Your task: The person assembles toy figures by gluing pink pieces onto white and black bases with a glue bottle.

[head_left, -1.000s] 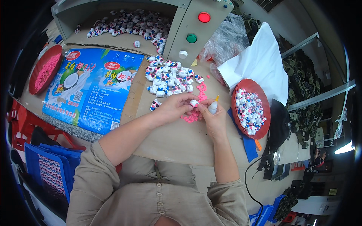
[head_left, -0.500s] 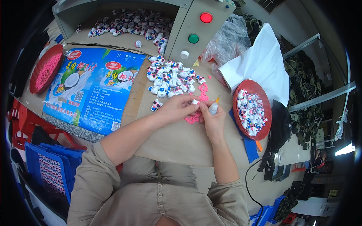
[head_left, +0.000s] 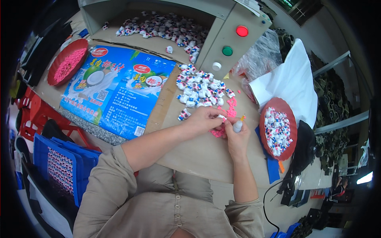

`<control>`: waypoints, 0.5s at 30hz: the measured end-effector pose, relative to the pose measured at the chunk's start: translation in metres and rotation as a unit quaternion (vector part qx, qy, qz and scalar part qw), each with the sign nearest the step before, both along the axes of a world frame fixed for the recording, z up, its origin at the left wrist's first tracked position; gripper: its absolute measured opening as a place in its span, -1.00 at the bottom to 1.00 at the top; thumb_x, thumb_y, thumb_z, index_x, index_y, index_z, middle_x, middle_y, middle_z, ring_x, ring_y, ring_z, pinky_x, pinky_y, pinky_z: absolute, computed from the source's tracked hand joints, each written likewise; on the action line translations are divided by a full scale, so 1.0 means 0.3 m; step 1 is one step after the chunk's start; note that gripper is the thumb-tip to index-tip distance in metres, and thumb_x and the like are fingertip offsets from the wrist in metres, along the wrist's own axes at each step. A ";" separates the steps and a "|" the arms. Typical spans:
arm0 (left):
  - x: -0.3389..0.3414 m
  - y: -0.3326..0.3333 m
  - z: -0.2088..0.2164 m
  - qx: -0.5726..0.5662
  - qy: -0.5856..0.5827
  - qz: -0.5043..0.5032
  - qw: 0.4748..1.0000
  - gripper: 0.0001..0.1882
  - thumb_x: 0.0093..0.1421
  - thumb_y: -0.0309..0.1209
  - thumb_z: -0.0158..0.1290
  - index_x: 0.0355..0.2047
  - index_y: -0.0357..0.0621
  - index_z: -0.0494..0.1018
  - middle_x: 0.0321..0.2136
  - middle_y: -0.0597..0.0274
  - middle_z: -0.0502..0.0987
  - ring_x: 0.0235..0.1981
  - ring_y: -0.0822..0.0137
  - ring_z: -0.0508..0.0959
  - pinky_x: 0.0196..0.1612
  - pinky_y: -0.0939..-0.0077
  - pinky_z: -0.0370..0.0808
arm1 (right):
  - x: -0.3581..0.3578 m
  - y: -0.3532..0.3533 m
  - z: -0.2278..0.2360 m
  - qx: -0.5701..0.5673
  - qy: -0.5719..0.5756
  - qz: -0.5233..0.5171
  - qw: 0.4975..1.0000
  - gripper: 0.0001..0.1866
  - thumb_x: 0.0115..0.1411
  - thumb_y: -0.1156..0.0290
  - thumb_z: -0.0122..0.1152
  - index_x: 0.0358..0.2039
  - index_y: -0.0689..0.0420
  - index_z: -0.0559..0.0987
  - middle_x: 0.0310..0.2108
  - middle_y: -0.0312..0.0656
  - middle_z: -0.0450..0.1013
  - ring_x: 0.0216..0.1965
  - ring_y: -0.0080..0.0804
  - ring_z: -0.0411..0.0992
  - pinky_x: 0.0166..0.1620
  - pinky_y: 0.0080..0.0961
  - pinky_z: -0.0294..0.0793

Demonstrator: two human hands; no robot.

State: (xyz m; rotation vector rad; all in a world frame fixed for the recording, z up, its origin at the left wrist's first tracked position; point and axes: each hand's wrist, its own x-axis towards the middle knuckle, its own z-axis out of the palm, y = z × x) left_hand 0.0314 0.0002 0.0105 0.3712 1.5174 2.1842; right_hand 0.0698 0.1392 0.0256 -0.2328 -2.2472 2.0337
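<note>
My left hand (head_left: 203,121) pinches a small white toy figure (head_left: 222,117) between thumb and fingertips, with a bit of pink showing at its edge. Close against it is my right hand (head_left: 238,142), whose fingers hold a small white glue bottle (head_left: 237,127) with a yellow tip pointing up. My right thumb and fingertips meet the figure too; whether they also pinch a pink piece is too small to tell. Small pink pieces (head_left: 231,108) lie just beyond and under the hands. Behind my left hand is a pile of white, blue and pink figures (head_left: 198,88).
A red bowl (head_left: 293,119) full of figures stands at the right, another red bowl (head_left: 52,74) of pink pieces at the far left. Blue printed cardboard (head_left: 119,93) covers the table's left. A grey machine (head_left: 214,43) with buttons stands behind, more figures inside. Blue crates (head_left: 89,158) stand lower left.
The whole view has shifted, so the table and things sit farther right and lower. Both hands stay together, still holding the toy figure and the glue bottle.
</note>
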 end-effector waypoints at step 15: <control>0.009 -0.254 0.192 -0.565 0.303 0.080 0.763 -0.76 -0.06 -0.28 0.04 -0.61 -0.24 0.44 -0.59 0.01 0.47 -0.48 0.08 0.48 -0.44 0.32 0.40 | -0.001 0.048 0.047 -0.233 0.035 0.039 0.971 -0.68 0.13 0.25 -0.12 -0.18 0.20 0.30 -0.48 -0.32 0.27 -0.52 -0.53 0.27 -0.55 -0.62 0.23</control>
